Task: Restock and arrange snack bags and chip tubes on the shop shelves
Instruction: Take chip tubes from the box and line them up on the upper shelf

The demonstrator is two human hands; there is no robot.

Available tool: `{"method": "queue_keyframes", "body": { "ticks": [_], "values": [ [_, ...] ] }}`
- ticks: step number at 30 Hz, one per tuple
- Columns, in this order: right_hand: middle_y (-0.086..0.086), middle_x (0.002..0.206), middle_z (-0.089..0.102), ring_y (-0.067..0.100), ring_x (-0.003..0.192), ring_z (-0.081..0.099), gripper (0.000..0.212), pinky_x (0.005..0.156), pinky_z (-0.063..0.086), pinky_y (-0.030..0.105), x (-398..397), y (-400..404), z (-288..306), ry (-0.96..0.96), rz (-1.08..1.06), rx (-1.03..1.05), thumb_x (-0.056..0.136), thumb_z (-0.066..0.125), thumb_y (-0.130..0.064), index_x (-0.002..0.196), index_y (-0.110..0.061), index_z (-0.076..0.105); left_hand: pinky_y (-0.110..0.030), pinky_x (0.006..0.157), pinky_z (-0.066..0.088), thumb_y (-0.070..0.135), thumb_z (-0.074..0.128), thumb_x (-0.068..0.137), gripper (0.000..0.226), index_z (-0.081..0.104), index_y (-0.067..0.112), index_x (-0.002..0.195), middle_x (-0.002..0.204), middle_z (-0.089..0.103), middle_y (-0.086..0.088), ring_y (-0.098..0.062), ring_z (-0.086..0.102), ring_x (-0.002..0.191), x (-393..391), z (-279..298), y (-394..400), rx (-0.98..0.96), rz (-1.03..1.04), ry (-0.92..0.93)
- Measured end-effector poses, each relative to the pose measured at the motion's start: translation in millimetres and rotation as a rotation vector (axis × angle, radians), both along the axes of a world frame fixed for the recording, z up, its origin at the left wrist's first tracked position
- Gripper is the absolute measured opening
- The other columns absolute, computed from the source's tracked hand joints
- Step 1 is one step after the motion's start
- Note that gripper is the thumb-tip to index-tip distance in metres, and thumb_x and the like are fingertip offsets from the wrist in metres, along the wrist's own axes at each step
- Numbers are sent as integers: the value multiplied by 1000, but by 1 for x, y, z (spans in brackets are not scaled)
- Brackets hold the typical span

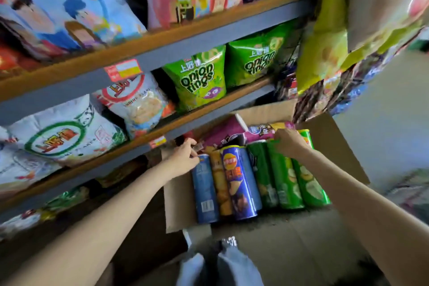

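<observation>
Below the lowest shelf board, an open cardboard box [178,204] sits on the floor with chip tubes lying side by side, their long axes running from the person toward the shelving, lids at the far end. Both hands reach to that far end. The left hand [183,157] has its fingers curled at the top of the pale blue tube [205,190], and seems to pinch a small dark item there, though what it is I cannot tell. The right hand [291,143] rests knuckles-up over the tops of the green tubes [285,181], fingers bent down among them and the purple snack bags [234,132] behind; whether it actually grips one is hidden. Between the hands lie a yellow tube [220,183] and a dark blue tube [239,183], untouched. Each hand is nearest its own side's tubes, so any lift would likely start from the lid end, tilting the tube upright toward the shelves. Onion rings bags [197,81] already stand on the shelf above.
</observation>
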State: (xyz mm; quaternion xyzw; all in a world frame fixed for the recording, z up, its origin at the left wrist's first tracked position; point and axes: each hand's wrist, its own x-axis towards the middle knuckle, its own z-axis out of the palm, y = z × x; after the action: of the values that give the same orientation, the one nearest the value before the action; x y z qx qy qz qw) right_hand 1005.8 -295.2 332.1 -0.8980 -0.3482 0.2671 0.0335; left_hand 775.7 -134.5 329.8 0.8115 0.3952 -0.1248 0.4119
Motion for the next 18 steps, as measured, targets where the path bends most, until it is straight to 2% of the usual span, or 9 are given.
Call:
{"method": "queue_keyframes", "body": {
  "ticks": [3,7,10,12,14,16,18],
  "values": [
    [24,124,51,35,115,50,39,81,40,35,17,-4,-18,15,-44,-42,87,58,-9,123,2,49,-35,86,46,11,50,92,41,36,8,130,102,58,-5,-26,59,100,14,-15,-6,-32,74,11],
    [22,146,19,39,131,31,68,99,36,41,11,-5,-45,19,-35,-121,87,56,-3,143,-3,19,-36,88,45,8,51,90,41,36,6,128,113,58,-10,-30,58,104,34,-33,-32,-64,38,42],
    [26,152,-2,43,136,19,83,108,29,40,-1,0,-60,-29,-3,-178,89,58,-13,148,-4,0,-36,87,46,8,53,87,42,38,6,126,113,60,-12,-31,58,101,45,-46,-45,-59,20,48],
    [30,151,-1,43,135,24,81,108,30,40,-5,4,-64,-11,-51,-154,89,58,-12,148,-4,2,-37,91,45,8,54,87,42,39,6,126,111,61,-11,-30,58,102,50,-50,-48,-64,36,63],
    [28,148,13,40,132,31,69,104,35,38,-8,8,-68,32,-90,-84,88,55,-5,145,-2,15,-42,94,44,7,53,86,40,40,6,124,109,62,-12,-34,58,103,57,-53,-50,-72,70,69],
    [23,140,29,37,128,34,57,102,36,39,-14,12,-69,40,-23,-29,88,52,-2,139,-1,25,-44,93,44,8,53,86,39,42,8,123,106,64,-10,-33,59,101,63,-56,-52,-67,74,75],
    [19,137,34,35,127,33,57,101,36,40,-16,14,-67,7,44,19,87,53,-7,138,-3,28,-42,93,44,9,53,87,37,42,10,123,104,63,-8,-30,59,102,69,-55,-56,-64,55,85]
  ]
}}
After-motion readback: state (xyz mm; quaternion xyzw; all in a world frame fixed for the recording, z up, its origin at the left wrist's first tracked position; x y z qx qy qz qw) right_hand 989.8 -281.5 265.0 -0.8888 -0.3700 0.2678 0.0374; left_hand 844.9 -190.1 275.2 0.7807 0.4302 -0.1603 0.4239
